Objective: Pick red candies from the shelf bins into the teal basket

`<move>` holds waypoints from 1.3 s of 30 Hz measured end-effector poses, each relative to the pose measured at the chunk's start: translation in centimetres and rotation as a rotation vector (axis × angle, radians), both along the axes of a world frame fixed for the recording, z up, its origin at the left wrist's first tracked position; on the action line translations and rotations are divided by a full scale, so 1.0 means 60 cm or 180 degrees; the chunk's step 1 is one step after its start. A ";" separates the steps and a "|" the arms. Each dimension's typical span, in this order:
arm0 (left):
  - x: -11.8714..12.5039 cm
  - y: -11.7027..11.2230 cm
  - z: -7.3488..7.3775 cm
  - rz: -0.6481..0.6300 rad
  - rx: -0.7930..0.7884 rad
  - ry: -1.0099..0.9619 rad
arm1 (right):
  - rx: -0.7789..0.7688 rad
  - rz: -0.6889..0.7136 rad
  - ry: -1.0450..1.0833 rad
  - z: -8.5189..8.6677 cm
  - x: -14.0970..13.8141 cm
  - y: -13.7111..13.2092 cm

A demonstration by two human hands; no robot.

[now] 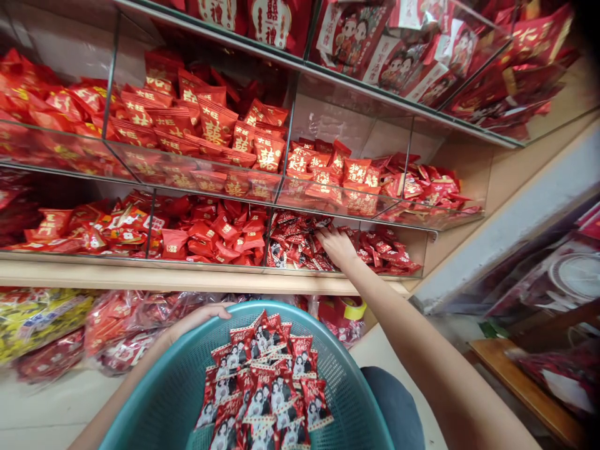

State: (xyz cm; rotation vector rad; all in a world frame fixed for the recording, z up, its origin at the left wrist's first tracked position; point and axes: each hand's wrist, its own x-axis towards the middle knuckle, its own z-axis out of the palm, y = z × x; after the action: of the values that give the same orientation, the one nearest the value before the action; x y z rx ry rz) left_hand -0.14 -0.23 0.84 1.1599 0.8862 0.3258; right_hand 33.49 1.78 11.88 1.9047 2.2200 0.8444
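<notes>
A teal plastic basket (360, 381) sits low in front of me, tilted towards me. Small red candy packets (262, 387) with black-and-white couple pictures are heaped inside it. My left hand (204, 315) is closed over the basket's far-left rim, its thumb along the edge. At the bottom shelf, my right hand (338, 247) reaches over the clear front of a bin of small red-and-black packets (293, 240). Its fingers are extended and rest on top of the packets; the fingertips are partly hidden among them.
Clear shelf dividers (280, 187) separate heaps of red sweets (210, 125) on the shelves above. Bagged goods (47, 325) lie on the floor under the wooden shelf edge (117, 275). A roll of yellow tape (352, 309) is behind the basket. At right stands a low wooden rack (525, 381).
</notes>
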 end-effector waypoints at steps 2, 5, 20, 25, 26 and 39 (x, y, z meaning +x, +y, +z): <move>-0.002 0.000 0.002 -0.0044 -0.0041 -0.0050 | 0.0033 -0.0003 -0.0005 0.003 0.000 -0.003; -0.003 0.000 0.004 -0.0130 -0.0083 -0.0153 | 0.0129 -0.0027 -0.0019 0.011 -0.002 -0.025; 0.000 0.000 -0.004 0.0110 -0.0239 -0.0162 | -0.1606 0.0881 0.6832 -0.068 -0.092 -0.217; 0.000 -0.002 -0.001 0.0133 -0.0260 -0.0143 | -0.1793 0.0777 0.7329 -0.091 -0.105 -0.234; 0.000 -0.002 0.000 0.0139 -0.0269 -0.0151 | -0.1830 0.0766 0.7365 -0.095 -0.105 -0.235; -0.001 -0.005 0.006 -0.0012 -0.0327 -0.0232 | -0.1448 0.0216 0.6237 -0.108 -0.090 -0.273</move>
State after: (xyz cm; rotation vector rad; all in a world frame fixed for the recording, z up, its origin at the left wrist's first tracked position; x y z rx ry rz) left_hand -0.23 -0.51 1.22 1.0485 0.8275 0.3139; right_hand 28.10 -14.62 5.41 2.4603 2.3126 -2.3280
